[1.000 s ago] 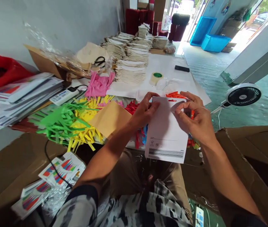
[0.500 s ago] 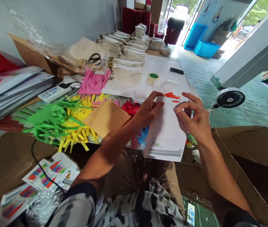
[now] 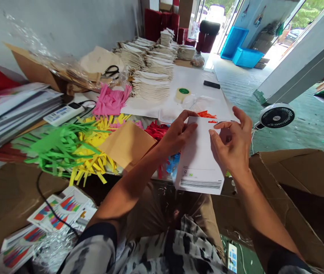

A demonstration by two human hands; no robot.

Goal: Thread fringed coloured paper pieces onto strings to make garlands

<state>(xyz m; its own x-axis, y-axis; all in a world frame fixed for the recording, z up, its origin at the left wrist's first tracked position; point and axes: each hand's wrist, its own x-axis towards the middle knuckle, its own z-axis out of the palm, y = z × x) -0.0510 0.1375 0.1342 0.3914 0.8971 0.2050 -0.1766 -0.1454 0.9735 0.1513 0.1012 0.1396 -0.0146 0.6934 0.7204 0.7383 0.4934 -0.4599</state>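
Left hand [image 3: 183, 131]: gripping the white card [image 3: 200, 158] by its far left part, thumb on the face, fingers curled at the edge. Card is held over the near edge of the desk [image 3: 192, 78], face toward the wearer; slot at its far end, a band of dark lines across its near end.

Right hand [image 3: 234, 146]: at the card's right side, thumb and index tips near each other with a small gap, other fingers raised. Cannot tell whether anything thin is between the tips.

Around the card: orange strips [image 3: 207, 114] just beyond its far end; red strips [image 3: 156, 130] and blue strips [image 3: 173, 161] to its left, partly hidden by the left hand and forearm. Further left: brown sheet [image 3: 129, 144], lying partly over yellow strips [image 3: 93, 146]; green strips [image 3: 61, 144] next to these. Pink strips [image 3: 112, 99] lie behind.

Farther back on the desk: tape roll [image 3: 182, 94], dark bar [image 3: 211, 84], paper stacks [image 3: 152, 84], scissors [image 3: 112, 71]. Fan [image 3: 275, 116] stands to the right, beyond the right hand.
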